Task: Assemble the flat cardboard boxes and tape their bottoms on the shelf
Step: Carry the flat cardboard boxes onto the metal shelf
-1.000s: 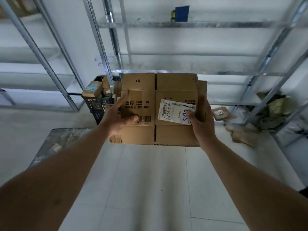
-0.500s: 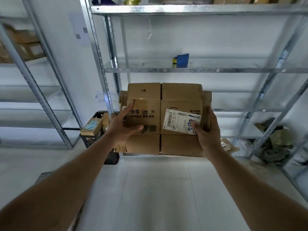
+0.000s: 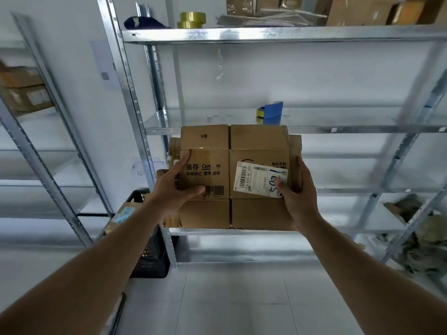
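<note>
I hold a stack of flat brown cardboard boxes upright in front of me, in front of a metal shelf rack. The front box carries black print and a white shipping label. My left hand grips the stack's left edge, thumb across the front face. On the right edge my right hand grips it, its thumb lying on the label. A blue tape dispenser stands on the shelf just behind the stack. Two yellowish tape rolls lie on the top shelf.
Cardboard boxes crowd the top shelf at the right. A black crate with a small box on it stands on the floor at the lower left. Another rack with boxes is at the left. Crumpled packing material lies low at the right.
My view has tilted upward, so the upper shelves and tape rolls have come into sight. Both hands keep the same grip on the stack, which has come closer to the shelf rack.
</note>
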